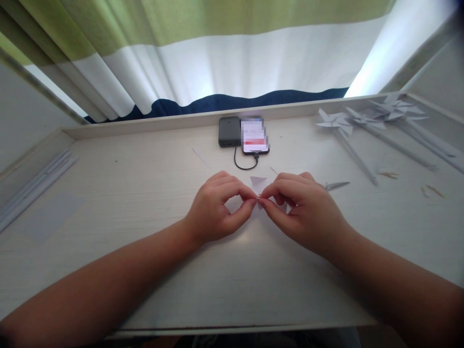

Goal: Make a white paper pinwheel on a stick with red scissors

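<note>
My left hand (217,205) and my right hand (302,208) meet at the middle of the pale desk (145,193). Both pinch a small folded white paper piece (258,182) between thumb and forefinger, fingertips almost touching. One triangular flap of the paper sticks up behind the fingers; the remainder is mostly hidden under my hands. Just right of my right hand lie scissors (337,185), only the blades showing.
A dark power bank (229,131) and a phone (254,135) joined by a cable sit at the back centre. Several finished paper pinwheels (362,125) on sticks lie at the right. Rolled paper sticks (34,186) and a flat sheet (47,217) rest at the left. A curtain (217,53) hangs behind.
</note>
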The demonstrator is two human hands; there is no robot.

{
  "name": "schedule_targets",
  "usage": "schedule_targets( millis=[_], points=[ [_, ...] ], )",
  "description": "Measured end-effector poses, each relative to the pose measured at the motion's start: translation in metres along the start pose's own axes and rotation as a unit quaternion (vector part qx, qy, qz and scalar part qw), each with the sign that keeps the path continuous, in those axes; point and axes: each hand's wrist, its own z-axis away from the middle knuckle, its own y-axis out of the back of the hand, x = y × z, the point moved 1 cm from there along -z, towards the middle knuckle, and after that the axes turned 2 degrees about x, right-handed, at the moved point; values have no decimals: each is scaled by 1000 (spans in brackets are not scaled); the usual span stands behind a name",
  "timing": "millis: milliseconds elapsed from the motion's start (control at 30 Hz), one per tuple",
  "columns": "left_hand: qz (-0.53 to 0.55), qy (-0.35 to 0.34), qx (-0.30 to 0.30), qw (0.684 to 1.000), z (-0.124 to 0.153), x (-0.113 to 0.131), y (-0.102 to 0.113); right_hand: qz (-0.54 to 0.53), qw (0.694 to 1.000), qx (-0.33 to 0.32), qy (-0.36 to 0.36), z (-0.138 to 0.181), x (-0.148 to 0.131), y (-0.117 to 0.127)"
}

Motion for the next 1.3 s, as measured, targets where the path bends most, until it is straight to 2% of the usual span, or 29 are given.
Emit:
schedule_targets(
  millis=[333, 767, 1300],
  points=[
    [0, -29, 12, 1000, 0, -2, -1, 2, 1000, 1, 8, 0, 1, 1],
    [-19, -23, 10, 1000, 0, 1, 0, -3, 1000, -12, 15, 0, -1, 0],
    [2, -39, -2, 999, -2, 6, 4, -29, 999, -43, -12, 0, -5, -1]
  ],
)
